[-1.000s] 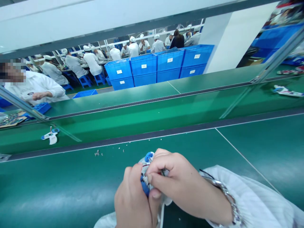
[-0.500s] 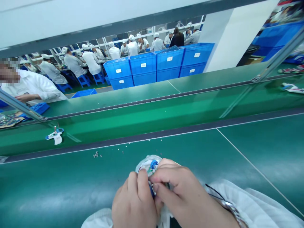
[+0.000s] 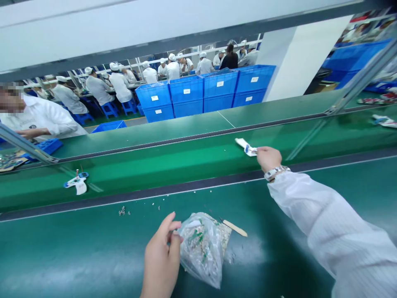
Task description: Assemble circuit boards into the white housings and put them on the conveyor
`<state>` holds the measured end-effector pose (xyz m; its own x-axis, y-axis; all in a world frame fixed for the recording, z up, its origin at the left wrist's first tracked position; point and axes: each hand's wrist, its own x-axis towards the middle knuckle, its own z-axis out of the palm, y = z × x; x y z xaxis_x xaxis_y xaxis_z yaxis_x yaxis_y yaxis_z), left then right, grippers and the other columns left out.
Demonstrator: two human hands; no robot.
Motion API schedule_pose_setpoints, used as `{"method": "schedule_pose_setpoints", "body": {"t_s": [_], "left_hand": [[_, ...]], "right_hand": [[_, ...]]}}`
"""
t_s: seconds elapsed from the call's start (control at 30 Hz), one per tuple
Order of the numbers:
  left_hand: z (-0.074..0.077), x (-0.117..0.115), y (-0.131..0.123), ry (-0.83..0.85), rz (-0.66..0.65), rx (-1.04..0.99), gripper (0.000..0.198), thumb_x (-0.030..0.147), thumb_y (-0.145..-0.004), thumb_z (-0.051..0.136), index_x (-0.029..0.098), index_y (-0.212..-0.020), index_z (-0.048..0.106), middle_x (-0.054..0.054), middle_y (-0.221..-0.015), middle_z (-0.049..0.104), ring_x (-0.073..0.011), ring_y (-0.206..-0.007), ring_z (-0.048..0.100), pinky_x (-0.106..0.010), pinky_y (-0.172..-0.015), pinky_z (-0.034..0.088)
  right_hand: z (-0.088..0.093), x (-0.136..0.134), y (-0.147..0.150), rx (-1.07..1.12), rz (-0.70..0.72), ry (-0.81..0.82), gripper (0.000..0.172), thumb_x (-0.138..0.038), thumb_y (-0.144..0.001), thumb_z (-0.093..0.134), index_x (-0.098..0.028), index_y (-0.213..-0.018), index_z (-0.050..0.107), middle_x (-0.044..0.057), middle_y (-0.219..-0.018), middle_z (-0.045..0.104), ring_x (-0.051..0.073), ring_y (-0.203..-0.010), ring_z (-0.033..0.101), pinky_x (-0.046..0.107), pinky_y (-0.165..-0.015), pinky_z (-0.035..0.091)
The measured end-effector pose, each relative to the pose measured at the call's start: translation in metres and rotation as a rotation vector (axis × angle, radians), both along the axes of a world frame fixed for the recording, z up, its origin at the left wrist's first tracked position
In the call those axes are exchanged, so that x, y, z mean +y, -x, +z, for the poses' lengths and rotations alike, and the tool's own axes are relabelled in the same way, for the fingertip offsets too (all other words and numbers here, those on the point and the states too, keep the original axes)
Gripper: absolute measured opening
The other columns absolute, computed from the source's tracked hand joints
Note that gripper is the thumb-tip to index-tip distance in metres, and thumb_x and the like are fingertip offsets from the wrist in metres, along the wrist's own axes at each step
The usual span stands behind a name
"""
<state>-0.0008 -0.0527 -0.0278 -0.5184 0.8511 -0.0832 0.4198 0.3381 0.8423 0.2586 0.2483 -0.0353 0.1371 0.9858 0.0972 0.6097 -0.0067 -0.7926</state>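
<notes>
The left hand (image 3: 160,260) rests at the near side of the green bench mat (image 3: 68,252), its fingers (image 3: 169,225) drawn into a narrow pinch against the upper edge of a clear plastic bag (image 3: 203,252); whether they grip the film or only touch it cannot be determined. The bag lies on the mat, filled with small green-and-white parts; its mouth does not appear secured, so a careless tilt or tug could spill the contents. A flat wooden stick (image 3: 235,227) lies touching the bag's far side; if the bag is dragged, the stick may shift or snag the film. A scatter of small debris (image 3: 122,211) lies further up the mat; loose parts could mix with it if spilled. The right hand (image 3: 269,159) reaches well away over a green conveyor belt (image 3: 173,153), pinching a small white-and-blue piece (image 3: 246,147) narrowly in its fingertips; so slight a hold on an outstretched arm risks dropping it onto the belt. The white sleeve (image 3: 328,219) hangs loose and could catch parts on the mat. Beyond stand stacked blue crates (image 3: 186,93) and seated workers (image 3: 99,89).
</notes>
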Motion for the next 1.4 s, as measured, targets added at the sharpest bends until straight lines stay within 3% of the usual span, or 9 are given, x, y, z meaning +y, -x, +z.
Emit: {"method": "schedule_pose_setpoints", "body": {"t_s": [0.1,0.2,0.33,0.47,0.63,0.8,0.97,1.13,1.4], "left_hand": [[-0.005,0.003,0.006,0.034,0.058,-0.036,0.049,0.048,-0.076,0.053,0.016,-0.11,0.067,-0.009,-0.091,0.078,-0.0207,-0.061,0.071,-0.031,-0.06,0.057],[-0.011,0.004,0.012,0.068,0.109,-0.02,0.04,0.051,-0.07,0.058,0.019,-0.089,0.073,-0.005,-0.075,0.077,-0.021,-0.058,0.069,-0.03,-0.058,0.054],[-0.024,0.0,0.02,0.12,0.096,0.077,0.033,0.05,-0.07,0.06,0.023,-0.05,0.06,0.003,-0.045,0.058,-0.0161,-0.046,0.055,-0.026,-0.049,0.04],[-0.041,-0.009,0.026,0.154,0.087,0.159,0.048,0.05,-0.077,0.055,0.022,-0.04,0.042,0.006,-0.039,0.044,-0.013,-0.044,0.045,-0.026,-0.049,0.032],[-0.061,-0.018,0.028,0.209,0.145,0.176,0.045,0.045,-0.093,0.046,0.019,-0.058,0.055,0.006,-0.051,0.053,-0.0128,-0.052,0.054,-0.027,-0.055,0.043],[-0.074,-0.018,0.031,0.258,0.183,0.204,0.029,0.04,-0.094,0.053,0.015,-0.083,0.063,0.002,-0.074,0.063,-0.0138,-0.065,0.062,-0.032,-0.065,0.052],[-0.069,-0.011,0.026,0.254,0.084,0.216,0.022,0.034,-0.092,0.058,0.016,-0.104,0.062,-0.004,-0.101,0.066,-0.0185,-0.085,0.065,-0.037,-0.075,0.055],[-0.054,0.001,0.016,0.297,-0.102,0.238,0.026,0.036,-0.091,0.059,0.016,-0.107,0.061,-0.005,-0.102,0.065,-0.0186,-0.084,0.065,-0.038,-0.075,0.055],[-0.047,0.015,0.013,0.287,-0.124,0.216,0.022,0.033,-0.091,0.06,0.015,-0.105,0.062,-0.004,-0.102,0.066,-0.0184,-0.084,0.065,-0.037,-0.074,0.055]], "right_hand": [[-0.029,-0.023,-0.01,-0.081,0.053,0.16,0.026,-0.032,-0.094,0.055,-0.014,-0.113,0.059,0.008,-0.111,0.062,0.018,-0.093,0.063,0.037,-0.08,0.054],[-0.047,-0.072,-0.009,-0.143,0.232,0.264,0.021,-0.03,-0.094,0.056,-0.012,-0.101,0.063,0.005,-0.1,0.066,0.016,-0.088,0.064,0.035,-0.079,0.054],[-0.049,-0.144,0.004,-0.225,0.506,0.324,0.012,-0.023,-0.086,0.06,-0.015,-0.085,0.069,0.002,-0.084,0.07,0.016,-0.08,0.066,0.029,-0.076,0.051],[-0.045,-0.183,0.02,-0.369,0.581,0.304,0.027,-0.02,-0.081,0.063,-0.015,-0.106,0.068,0.007,-0.1,0.068,0.021,-0.091,0.064,0.03,-0.081,0.049],[-0.044,-0.184,0.028,-0.572,0.59,0.32,0.019,-0.025,-0.091,0.058,-0.012,-0.103,0.064,0.007,-0.099,0.065,0.019,-0.091,0.063,0.038,-0.084,0.05],[-0.045,-0.185,0.031,-0.674,0.592,0.338,0.021,-0.03,-0.094,0.056,-0.013,-0.102,0.062,0.005,-0.098,0.065,0.017,-0.088,0.063,0.038,-0.081,0.053],[-0.048,-0.178,0.015,-0.657,0.494,0.323,0.023,-0.03,-0.094,0.055,-0.013,-0.109,0.06,0.005,-0.101,0.064,0.017,-0.088,0.063,0.037,-0.08,0.054],[-0.035,-0.171,-0.002,-0.553,0.328,0.247,0.026,-0.031,-0.093,0.055,-0.013,-0.112,0.058,0.008,-0.11,0.061,0.02,-0.098,0.06,0.041,-0.087,0.049],[-0.018,-0.223,0.08,-0.199,0.626,0.224,0.042,-0.043,-0.083,0.065,-0.017,-0.115,0.057,0.001,-0.082,0.066,0.015,-0.073,0.062,0.027,-0.067,0.048]]}}
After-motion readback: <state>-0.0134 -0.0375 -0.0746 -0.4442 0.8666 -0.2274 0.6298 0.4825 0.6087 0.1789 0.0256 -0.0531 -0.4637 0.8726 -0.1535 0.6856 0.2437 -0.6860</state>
